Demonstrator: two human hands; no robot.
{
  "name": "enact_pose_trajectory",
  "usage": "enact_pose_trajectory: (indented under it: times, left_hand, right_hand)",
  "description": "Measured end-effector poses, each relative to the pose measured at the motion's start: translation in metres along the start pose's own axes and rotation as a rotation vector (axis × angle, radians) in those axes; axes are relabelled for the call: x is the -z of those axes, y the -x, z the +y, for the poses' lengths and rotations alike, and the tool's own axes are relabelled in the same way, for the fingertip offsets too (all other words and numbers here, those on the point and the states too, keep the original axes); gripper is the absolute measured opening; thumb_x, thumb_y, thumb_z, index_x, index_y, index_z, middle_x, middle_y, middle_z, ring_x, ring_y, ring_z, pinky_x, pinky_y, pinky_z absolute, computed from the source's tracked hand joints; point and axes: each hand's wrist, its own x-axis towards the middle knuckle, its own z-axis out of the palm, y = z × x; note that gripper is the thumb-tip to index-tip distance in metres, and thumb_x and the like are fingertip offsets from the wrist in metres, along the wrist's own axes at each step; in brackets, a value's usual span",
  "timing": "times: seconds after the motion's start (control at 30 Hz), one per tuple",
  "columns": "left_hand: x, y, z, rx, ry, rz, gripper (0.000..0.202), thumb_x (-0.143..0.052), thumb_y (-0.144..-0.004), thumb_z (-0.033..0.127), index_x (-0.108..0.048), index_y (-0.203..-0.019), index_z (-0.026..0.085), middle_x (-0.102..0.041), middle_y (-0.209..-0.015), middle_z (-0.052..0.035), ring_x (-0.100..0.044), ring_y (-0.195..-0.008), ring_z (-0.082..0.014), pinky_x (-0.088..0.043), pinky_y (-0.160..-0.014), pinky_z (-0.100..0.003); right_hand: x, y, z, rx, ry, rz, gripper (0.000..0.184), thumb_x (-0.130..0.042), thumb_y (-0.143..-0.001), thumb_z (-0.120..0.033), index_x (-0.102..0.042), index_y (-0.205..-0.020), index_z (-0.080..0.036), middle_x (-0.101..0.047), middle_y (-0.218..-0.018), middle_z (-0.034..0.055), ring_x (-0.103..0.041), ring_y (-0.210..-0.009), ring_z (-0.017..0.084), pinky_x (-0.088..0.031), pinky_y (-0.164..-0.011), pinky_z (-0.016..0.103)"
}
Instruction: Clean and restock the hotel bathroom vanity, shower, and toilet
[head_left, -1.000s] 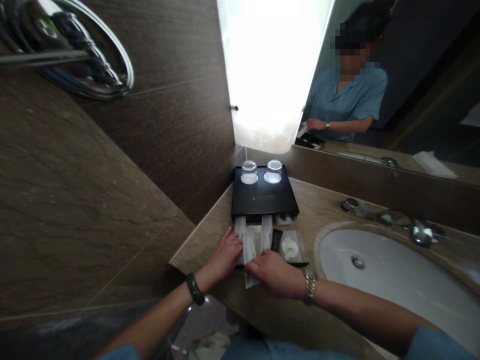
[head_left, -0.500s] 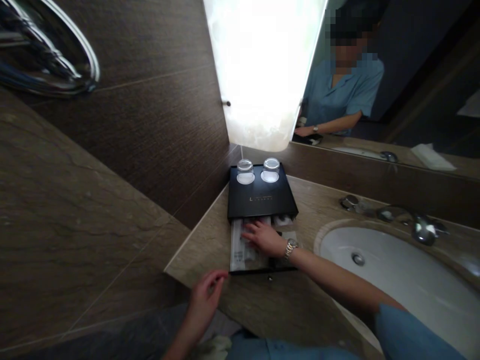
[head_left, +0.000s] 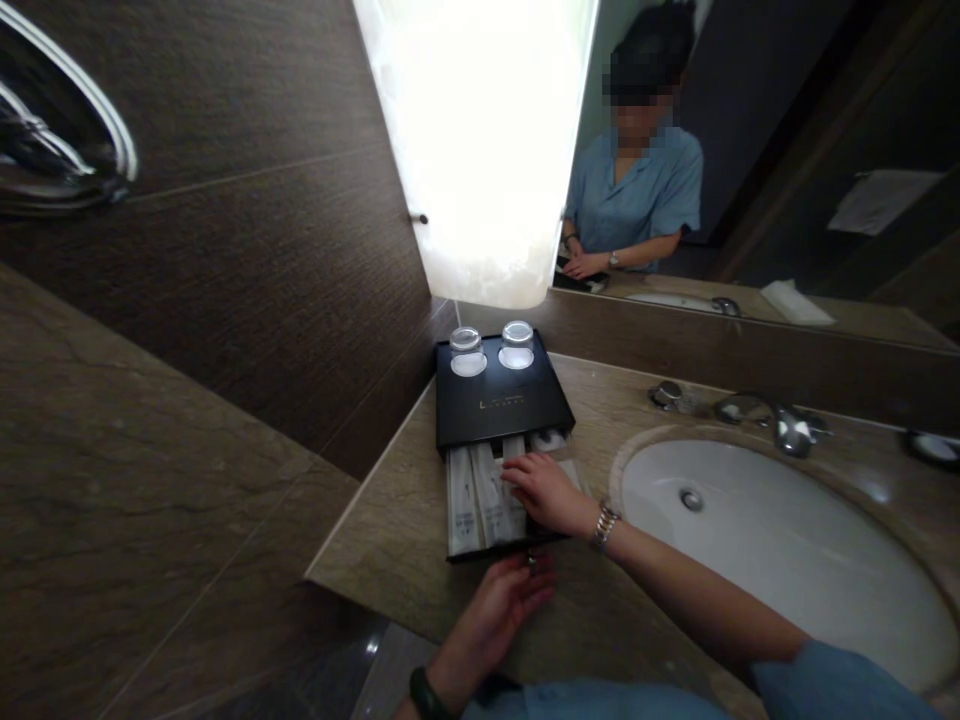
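A black amenity box [head_left: 499, 400] stands in the counter corner, its drawer [head_left: 480, 552] pulled out toward me. Long white printed packets [head_left: 465, 505] lie side by side inside it. My right hand [head_left: 551, 490], with a metal watch [head_left: 604, 523] at the wrist, rests over the packets, fingers stretched out and nothing visibly gripped. Just below the drawer front is my left hand [head_left: 502, 605], fingers loosely apart around the small knob [head_left: 532, 560]; whether it touches the knob I cannot tell. Two upturned glasses [head_left: 466, 345] sit on white discs on the box top.
To the right is a white oval sink [head_left: 750, 530] with a chrome faucet [head_left: 791, 430]. A mirror [head_left: 750, 230] and a bright lamp panel [head_left: 487, 150] are behind. At upper left a chrome-framed fixture [head_left: 112, 150] stands out from the brown wall.
My left hand has moved right, from the drawer's left corner to its knob. My right hand has shifted slightly right over the packets, which now show more clearly. The view has turned a little.
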Motion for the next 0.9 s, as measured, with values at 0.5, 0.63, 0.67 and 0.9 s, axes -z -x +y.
enact_pose_trajectory:
  times: [0.5, 0.63, 0.67, 0.9]
  left_hand:
    - [-0.009, -0.012, 0.003, 0.018, 0.025, -0.01, 0.023, -0.053, -0.093, 0.002, -0.075, -0.091, 0.002, -0.078, -0.1, -0.0197, -0.077, -0.091, -0.0261, -0.061, -0.086, -0.035]
    - [-0.004, -0.017, 0.0, 0.0, 0.024, -0.036, 0.018, -0.058, -0.09, 0.004, -0.076, -0.091, 0.003, -0.079, -0.1, -0.0192, -0.077, -0.091, -0.0259, -0.061, -0.085, -0.035]
    - [-0.004, -0.018, -0.001, -0.003, 0.021, -0.042, 0.017, -0.06, -0.089, 0.005, -0.077, -0.091, 0.003, -0.079, -0.101, -0.0193, -0.077, -0.091, -0.0257, -0.061, -0.085, -0.035]
    - [-0.008, -0.011, 0.0, 0.01, 0.027, -0.016, 0.021, -0.054, -0.094, 0.004, -0.075, -0.089, 0.002, -0.078, -0.103, -0.0216, -0.077, -0.089, -0.0252, -0.062, -0.084, -0.034]
  right_hand:
    - [-0.011, -0.002, 0.026, -0.179, -0.026, 0.055, 0.025, -0.057, -0.093, -0.01, -0.073, -0.112, -0.011, -0.064, -0.131, 0.0159, -0.057, -0.122, 0.026, -0.047, -0.107, 0.042]
    - [-0.024, -0.001, 0.022, -0.163, -0.092, 0.076, 0.028, -0.053, -0.092, -0.002, -0.074, -0.108, -0.012, -0.067, -0.124, 0.014, -0.058, -0.119, 0.023, -0.047, -0.108, 0.038]
    - [-0.026, -0.002, 0.022, -0.14, -0.113, 0.089, 0.029, -0.053, -0.091, -0.001, -0.074, -0.108, -0.012, -0.067, -0.124, 0.0137, -0.058, -0.119, 0.023, -0.047, -0.107, 0.037]
    - [-0.003, -0.009, 0.039, -0.158, 0.054, 0.066, 0.03, -0.054, -0.091, -0.003, -0.07, -0.114, -0.011, -0.065, -0.129, 0.0178, -0.057, -0.123, 0.027, -0.046, -0.109, 0.045]
